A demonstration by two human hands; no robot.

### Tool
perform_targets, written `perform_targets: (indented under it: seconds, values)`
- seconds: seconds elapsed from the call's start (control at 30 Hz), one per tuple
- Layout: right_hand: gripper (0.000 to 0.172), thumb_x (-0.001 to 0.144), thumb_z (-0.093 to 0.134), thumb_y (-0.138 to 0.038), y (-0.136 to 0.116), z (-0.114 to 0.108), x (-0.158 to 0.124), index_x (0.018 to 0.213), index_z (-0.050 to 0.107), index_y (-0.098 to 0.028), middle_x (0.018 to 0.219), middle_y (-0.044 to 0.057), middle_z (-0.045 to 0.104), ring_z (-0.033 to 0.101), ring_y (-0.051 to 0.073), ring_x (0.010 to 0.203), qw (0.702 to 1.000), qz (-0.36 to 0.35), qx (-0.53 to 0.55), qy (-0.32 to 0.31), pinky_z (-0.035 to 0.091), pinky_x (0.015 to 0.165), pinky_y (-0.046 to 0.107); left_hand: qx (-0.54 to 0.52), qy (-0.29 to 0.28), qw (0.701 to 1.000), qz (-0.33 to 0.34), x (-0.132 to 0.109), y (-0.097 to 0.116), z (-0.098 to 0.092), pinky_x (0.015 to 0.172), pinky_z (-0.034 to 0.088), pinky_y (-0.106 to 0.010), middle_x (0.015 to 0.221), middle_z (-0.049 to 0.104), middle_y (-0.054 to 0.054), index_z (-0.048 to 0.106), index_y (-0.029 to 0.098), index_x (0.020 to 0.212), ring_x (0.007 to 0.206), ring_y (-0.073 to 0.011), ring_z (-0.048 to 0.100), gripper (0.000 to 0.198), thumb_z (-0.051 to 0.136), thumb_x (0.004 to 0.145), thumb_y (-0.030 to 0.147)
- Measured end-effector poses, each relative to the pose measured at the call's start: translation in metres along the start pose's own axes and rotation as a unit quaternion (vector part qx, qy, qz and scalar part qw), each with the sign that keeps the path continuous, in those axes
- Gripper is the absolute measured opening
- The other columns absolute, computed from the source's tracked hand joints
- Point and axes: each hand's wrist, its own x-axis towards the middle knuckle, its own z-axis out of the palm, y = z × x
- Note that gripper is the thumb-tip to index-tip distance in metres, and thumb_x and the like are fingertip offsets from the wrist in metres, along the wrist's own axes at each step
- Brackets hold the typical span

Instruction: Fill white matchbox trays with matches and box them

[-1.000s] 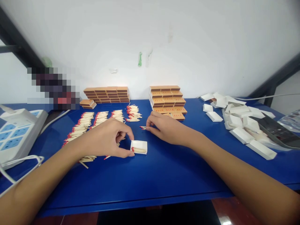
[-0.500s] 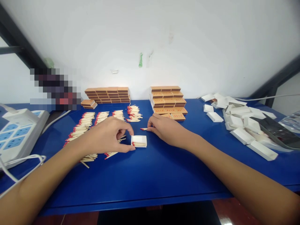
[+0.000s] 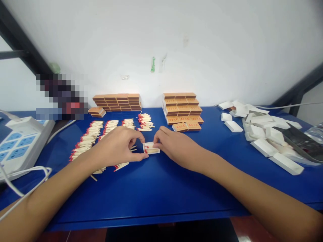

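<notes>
My left hand (image 3: 122, 144) grips the left end of a small white matchbox tray (image 3: 158, 152) between thumb and forefinger. Inside the tray lie red-tipped matches (image 3: 150, 150). My right hand (image 3: 174, 146) is at the tray's right end, its thumb and fingers pinched on matches over the tray; how many they hold is hidden. Rows of loose matches (image 3: 94, 131) lie to the left, partly covered by my left hand and forearm. Behind my right hand, filled-out rows of orange matchboxes (image 3: 185, 119) rise in steps.
More matchboxes (image 3: 117, 101) are stacked against the wall at back left, with a couple of boxes (image 3: 96, 111) beside them. White empty trays (image 3: 262, 129) are heaped at the right near a dark glossy object (image 3: 300, 143). A power strip (image 3: 21, 143) with white cables occupies the left.
My right hand has moved left, bringing its matches from beside the tray to over it. My left hand keeps its hold on the tray.
</notes>
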Motion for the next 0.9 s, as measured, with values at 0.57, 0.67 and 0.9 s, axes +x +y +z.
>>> perform_targets:
  seconds: [0.57, 0.67, 0.9]
  values:
    - [0.013, 0.104, 0.068, -0.027, 0.008, 0.009, 0.016, 0.094, 0.066, -0.018, 0.093, 0.002, 0.062, 0.056, 0.015, 0.081, 0.980, 0.006, 0.176, 0.090, 0.039, 0.073, 0.029, -0.020, -0.029, 0.999, 0.007, -0.001, -0.002, -0.001, 0.055, 0.031, -0.028, 0.054, 0.048, 0.008, 0.079, 0.022, 0.092, 0.052, -0.0122, 0.045, 0.030, 0.084, 0.080, 0.050]
    - [0.009, 0.103, 0.069, -0.025, 0.019, 0.012, 0.037, 0.097, 0.069, -0.018, 0.095, 0.003, 0.063, 0.057, 0.015, 0.080, 0.984, 0.037, 0.144, 0.102, 0.039, 0.074, 0.029, 0.006, -0.038, 0.999, 0.001, -0.002, 0.002, -0.004, 0.055, 0.030, -0.029, 0.055, 0.050, 0.006, 0.080, 0.023, 0.091, 0.052, -0.0130, 0.046, 0.032, 0.084, 0.079, 0.052]
    - [0.013, 0.101, 0.069, -0.019, 0.034, 0.027, 0.065, 0.088, 0.067, -0.017, 0.095, 0.004, 0.063, 0.055, 0.015, 0.080, 0.989, 0.035, 0.114, 0.084, 0.037, 0.072, 0.029, 0.037, -0.055, 0.998, -0.001, -0.003, 0.004, -0.007, 0.061, 0.036, -0.030, 0.065, 0.064, 0.002, 0.083, 0.023, 0.096, 0.060, -0.0156, 0.056, 0.038, 0.083, 0.079, 0.056]
